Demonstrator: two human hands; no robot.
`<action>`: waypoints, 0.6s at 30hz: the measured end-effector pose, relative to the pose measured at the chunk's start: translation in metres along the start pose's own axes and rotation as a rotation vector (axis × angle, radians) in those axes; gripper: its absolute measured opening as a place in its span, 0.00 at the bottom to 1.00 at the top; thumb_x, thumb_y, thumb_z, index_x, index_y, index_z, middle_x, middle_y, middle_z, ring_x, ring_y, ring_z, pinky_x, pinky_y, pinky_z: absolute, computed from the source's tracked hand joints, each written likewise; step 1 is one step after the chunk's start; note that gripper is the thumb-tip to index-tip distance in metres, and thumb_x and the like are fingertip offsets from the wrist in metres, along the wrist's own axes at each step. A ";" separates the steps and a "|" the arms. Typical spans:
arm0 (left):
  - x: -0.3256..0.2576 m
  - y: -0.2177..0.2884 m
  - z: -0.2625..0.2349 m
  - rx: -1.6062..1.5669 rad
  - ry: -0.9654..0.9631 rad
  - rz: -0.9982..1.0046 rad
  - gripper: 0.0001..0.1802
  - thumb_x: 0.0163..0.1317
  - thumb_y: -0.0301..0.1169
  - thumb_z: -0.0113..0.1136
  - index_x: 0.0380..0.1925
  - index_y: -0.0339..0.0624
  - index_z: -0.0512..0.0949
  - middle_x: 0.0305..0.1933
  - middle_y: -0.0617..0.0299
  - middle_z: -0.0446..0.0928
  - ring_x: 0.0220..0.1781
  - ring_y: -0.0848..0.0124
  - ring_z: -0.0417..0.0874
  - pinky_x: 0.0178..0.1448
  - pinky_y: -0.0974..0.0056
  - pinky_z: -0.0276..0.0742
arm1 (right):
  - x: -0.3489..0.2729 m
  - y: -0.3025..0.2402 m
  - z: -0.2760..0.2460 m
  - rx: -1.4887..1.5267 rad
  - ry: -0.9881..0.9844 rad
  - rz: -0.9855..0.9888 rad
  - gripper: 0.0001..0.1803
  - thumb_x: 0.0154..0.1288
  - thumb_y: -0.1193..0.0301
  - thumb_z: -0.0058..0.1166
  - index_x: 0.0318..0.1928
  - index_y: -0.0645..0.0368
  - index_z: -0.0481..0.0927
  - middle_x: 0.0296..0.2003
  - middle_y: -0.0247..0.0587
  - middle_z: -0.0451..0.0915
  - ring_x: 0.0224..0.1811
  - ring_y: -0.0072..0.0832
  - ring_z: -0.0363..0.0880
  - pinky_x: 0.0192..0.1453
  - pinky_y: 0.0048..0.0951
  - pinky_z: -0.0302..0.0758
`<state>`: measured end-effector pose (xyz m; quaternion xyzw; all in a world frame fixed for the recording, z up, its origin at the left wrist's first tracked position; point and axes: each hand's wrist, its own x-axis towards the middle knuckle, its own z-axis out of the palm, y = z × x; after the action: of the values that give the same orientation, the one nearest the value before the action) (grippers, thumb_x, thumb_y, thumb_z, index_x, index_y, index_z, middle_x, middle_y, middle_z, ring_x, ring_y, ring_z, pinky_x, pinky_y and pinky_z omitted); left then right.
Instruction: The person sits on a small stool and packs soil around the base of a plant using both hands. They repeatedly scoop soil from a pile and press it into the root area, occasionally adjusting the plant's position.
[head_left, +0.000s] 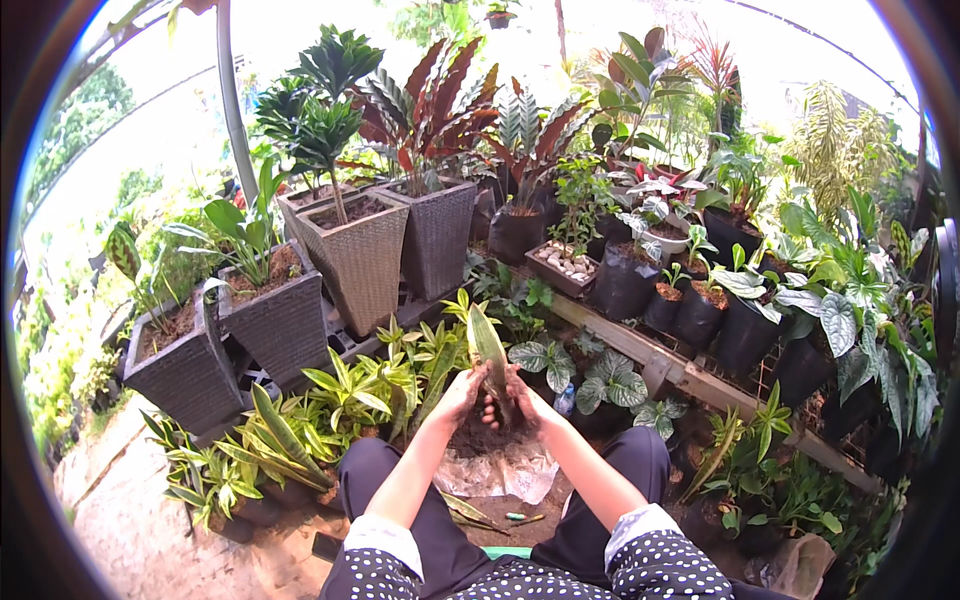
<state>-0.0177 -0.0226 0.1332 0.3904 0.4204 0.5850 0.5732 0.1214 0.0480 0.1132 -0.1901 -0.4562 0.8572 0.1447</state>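
Between my knees, my left hand (pixel 462 396) and my right hand (pixel 527 402) close round the base of a snake plant (pixel 486 342). Its broad, yellow-edged leaf stands upright above my fingers. My left fingertips are smeared with soil. Just below both hands lies a mound of dark soil (pixel 482 440) on a crumpled clear plastic sheet (pixel 500 474). The roots, if any, are hidden by my hands and the soil. Nearer to me, a cut leaf (pixel 470 514) and a small slim item with a green end (pixel 522 518) rest on the ground.
Low potted plants (pixel 350 385) crowd the left and front. Tall woven-look planters (pixel 355 265) stand behind them. A wooden-edged rack (pixel 700 385) with black plant bags (pixel 700 318) runs along the right. A plastic bottle (pixel 565 402) sits beyond my right hand; a dark flat object (pixel 326 546) lies by my left leg.
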 end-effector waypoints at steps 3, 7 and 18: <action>-0.006 0.007 0.017 0.009 0.013 -0.079 0.31 0.65 0.54 0.45 0.55 0.39 0.72 0.12 0.77 0.58 0.09 0.85 0.54 0.10 0.77 0.53 | -0.009 0.008 -0.007 0.225 -0.116 0.068 0.36 0.59 0.34 0.39 0.41 0.56 0.75 0.33 0.40 0.80 0.37 0.34 0.82 0.32 0.33 0.76; 0.002 -0.008 -0.003 0.032 -0.057 -0.026 0.33 0.64 0.54 0.46 0.54 0.35 0.72 0.29 0.65 0.76 0.23 0.80 0.71 0.26 0.71 0.71 | -0.003 0.026 0.001 0.432 -0.177 0.071 0.26 0.58 0.41 0.49 0.32 0.51 0.69 0.21 0.25 0.67 0.20 0.18 0.68 0.21 0.19 0.63; 0.002 0.002 0.029 0.065 0.140 -0.046 0.19 0.61 0.47 0.57 0.35 0.39 0.77 0.17 0.70 0.70 0.15 0.78 0.71 0.21 0.72 0.70 | -0.022 -0.009 0.019 0.186 0.299 -0.018 0.32 0.63 0.35 0.29 0.34 0.52 0.70 0.19 0.27 0.70 0.15 0.17 0.63 0.17 0.19 0.60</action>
<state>0.0087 -0.0198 0.1449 0.3570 0.4871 0.5836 0.5429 0.1329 0.0300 0.1347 -0.2972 -0.3499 0.8566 0.2355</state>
